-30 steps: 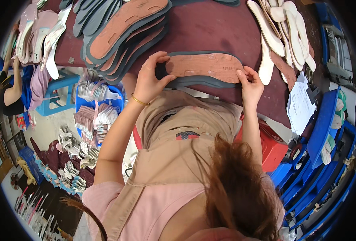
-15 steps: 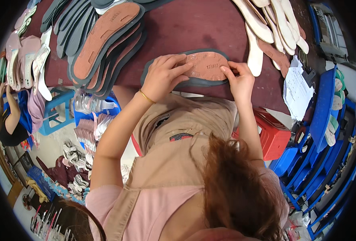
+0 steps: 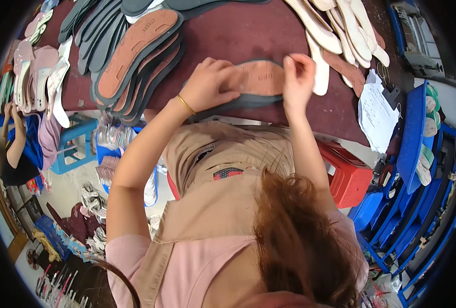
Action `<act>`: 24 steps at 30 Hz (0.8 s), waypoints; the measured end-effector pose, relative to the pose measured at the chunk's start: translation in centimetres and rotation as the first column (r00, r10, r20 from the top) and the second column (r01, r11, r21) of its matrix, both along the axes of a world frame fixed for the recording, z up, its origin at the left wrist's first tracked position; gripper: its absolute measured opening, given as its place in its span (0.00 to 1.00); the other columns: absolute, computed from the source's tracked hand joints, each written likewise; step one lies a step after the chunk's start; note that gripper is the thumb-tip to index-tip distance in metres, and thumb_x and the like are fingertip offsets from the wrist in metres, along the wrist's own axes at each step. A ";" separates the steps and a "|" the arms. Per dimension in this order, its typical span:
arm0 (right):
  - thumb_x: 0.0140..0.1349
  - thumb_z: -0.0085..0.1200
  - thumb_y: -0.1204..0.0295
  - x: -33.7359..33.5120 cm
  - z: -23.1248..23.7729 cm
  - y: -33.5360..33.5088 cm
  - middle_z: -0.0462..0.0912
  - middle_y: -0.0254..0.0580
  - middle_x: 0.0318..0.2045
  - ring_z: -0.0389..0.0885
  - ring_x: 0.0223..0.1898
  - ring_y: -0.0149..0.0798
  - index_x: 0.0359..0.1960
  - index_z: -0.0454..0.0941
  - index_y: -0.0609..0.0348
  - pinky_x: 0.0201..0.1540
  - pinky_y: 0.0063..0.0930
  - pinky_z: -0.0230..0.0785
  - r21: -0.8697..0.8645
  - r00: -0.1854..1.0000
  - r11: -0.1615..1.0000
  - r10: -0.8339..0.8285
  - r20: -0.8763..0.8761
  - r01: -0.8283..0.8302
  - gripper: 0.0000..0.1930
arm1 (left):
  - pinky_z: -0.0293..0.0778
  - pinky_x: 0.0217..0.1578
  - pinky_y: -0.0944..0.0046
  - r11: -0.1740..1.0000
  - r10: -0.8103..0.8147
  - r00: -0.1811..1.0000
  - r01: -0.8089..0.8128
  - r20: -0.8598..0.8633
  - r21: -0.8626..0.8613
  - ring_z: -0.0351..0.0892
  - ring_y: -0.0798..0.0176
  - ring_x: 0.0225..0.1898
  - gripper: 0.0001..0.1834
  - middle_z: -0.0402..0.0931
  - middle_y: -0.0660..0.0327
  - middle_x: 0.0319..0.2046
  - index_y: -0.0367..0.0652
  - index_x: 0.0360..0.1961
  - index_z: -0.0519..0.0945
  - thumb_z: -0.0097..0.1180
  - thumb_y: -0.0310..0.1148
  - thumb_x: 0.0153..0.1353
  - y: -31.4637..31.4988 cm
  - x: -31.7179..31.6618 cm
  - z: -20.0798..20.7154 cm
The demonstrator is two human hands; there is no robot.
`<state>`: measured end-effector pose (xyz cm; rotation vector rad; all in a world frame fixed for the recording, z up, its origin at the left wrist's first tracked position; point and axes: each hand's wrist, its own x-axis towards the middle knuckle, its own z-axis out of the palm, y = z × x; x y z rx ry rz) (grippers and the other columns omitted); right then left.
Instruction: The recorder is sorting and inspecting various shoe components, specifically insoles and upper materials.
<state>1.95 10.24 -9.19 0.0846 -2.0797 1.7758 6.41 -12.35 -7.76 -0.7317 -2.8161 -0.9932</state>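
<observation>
Low over the near edge of the maroon table lies an insole point(image 3: 263, 81), a reddish-brown piece on a dark grey layer, slightly blurred. My left hand point(image 3: 210, 86) is closed on its left part, fingers blurred across the top, and hides that end. At the insole's right end, my right hand point(image 3: 299, 84) is closed on the edge with curled fingers and thumb; the exact contact is hidden. Left of my hands is a stack of similar insoles point(image 3: 135, 56), reddish-brown over dark grey.
Dark grey insoles point(image 3: 100, 38) fan out at the back left, cream insoles point(image 3: 324, 56) at the right. Papers point(image 3: 378, 115) hang at the table's right edge. A red stool point(image 3: 346, 174) and a blue rack point(image 3: 392, 220) stand right. Another person's arm point(image 3: 17, 136) shows far left.
My right hand has risen slightly and moved left, its fingers more curled. My left hand has shifted over the insole, which now looks blurred. The whole view has also shifted a little.
</observation>
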 end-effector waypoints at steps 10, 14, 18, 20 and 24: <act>0.64 0.56 0.61 0.8 3.0 -0.6 0.76 0.38 0.45 0.79 0.43 0.33 0.52 0.64 0.54 0.41 0.29 0.77 -0.806 0.909 0.576 0.396 0.133 -0.132 0.21 | 0.72 0.45 0.63 0.901 0.090 0.976 -0.164 0.197 0.401 0.74 0.57 0.42 0.29 0.77 0.56 0.45 0.52 0.55 0.78 0.67 0.38 0.49 0.2 -0.4 2.6; 0.67 0.50 0.57 1.0 2.9 -3.1 0.79 0.37 0.42 0.79 0.39 0.31 0.52 0.66 0.56 0.40 0.27 0.75 -0.788 0.859 0.532 0.512 0.009 -0.309 0.19 | 0.70 0.49 0.68 0.744 -0.010 0.902 -0.281 0.431 0.606 0.73 0.68 0.46 0.26 0.76 0.60 0.47 0.45 0.58 0.74 0.62 0.33 0.57 -0.1 0.4 2.1; 0.66 0.52 0.57 1.8 1.8 -4.2 0.81 0.36 0.38 0.79 0.36 0.30 0.45 0.74 0.58 0.42 0.24 0.73 -0.859 0.794 0.412 0.608 0.011 -0.305 0.17 | 0.68 0.52 0.69 0.549 -0.165 0.790 -0.424 0.590 0.721 0.72 0.71 0.50 0.26 0.74 0.60 0.51 0.37 0.62 0.69 0.55 0.28 0.62 -0.1 1.8 2.1; 0.66 0.53 0.60 1.9 2.1 -4.7 0.80 0.34 0.36 0.76 0.34 0.27 0.44 0.76 0.58 0.43 0.21 0.69 -0.831 0.789 0.364 0.599 -0.136 -0.420 0.14 | 0.69 0.50 0.70 0.443 -0.209 0.779 -0.463 0.591 0.767 0.72 0.72 0.48 0.25 0.75 0.61 0.49 0.37 0.61 0.70 0.56 0.29 0.62 0.2 2.3 1.5; 0.66 0.55 0.64 2.1 4.6 -6.5 0.74 0.29 0.33 0.71 0.36 0.22 0.37 0.76 0.58 0.42 0.17 0.62 -0.345 0.946 0.909 0.294 0.134 -0.234 0.10 | 0.71 0.51 0.71 0.147 -0.328 0.764 -0.540 0.555 0.829 0.74 0.71 0.49 0.26 0.76 0.61 0.48 0.38 0.63 0.66 0.53 0.29 0.65 1.1 3.4 2.0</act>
